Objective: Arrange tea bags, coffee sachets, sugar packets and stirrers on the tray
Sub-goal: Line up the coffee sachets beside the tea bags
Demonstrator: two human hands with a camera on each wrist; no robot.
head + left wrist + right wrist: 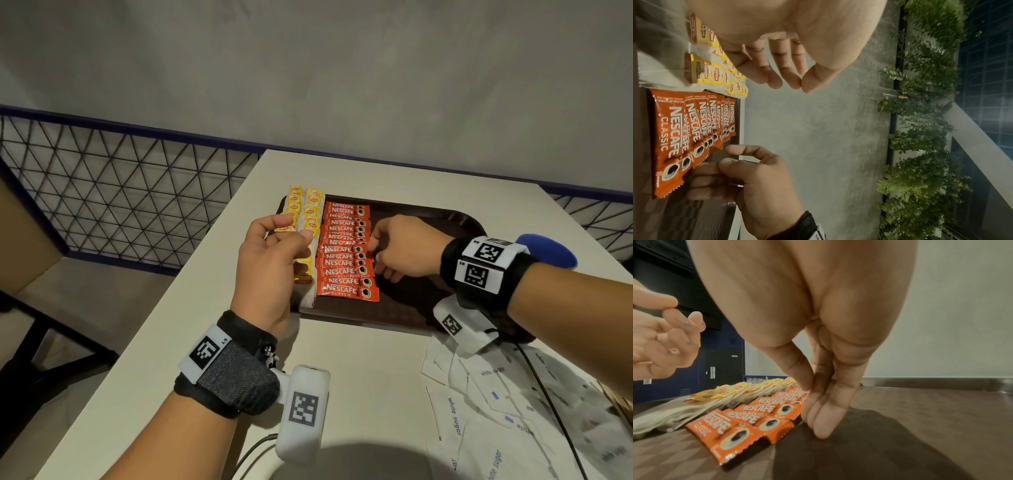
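Observation:
A brown tray (442,214) lies on the white table. Two rows of yellow-tagged tea bags (310,209) fill its left side. Beside them runs an overlapping row of red Nescafe coffee sachets (346,263). My left hand (287,236) hovers over the tea bags (711,73) with loosely curled fingers and holds nothing. My right hand (375,255) rests its fingertips (818,418) on the tray floor (920,418), against the right ends of the sachets (731,426); I see no pinch. White sugar packets (479,394) lie in a loose heap on the table at the near right.
A blue round object (548,250) sits past the tray's right end. A black cable (548,394) crosses the sugar heap. The table's left edge drops beside a mesh railing (120,192). The tray's right half is bare brown surface.

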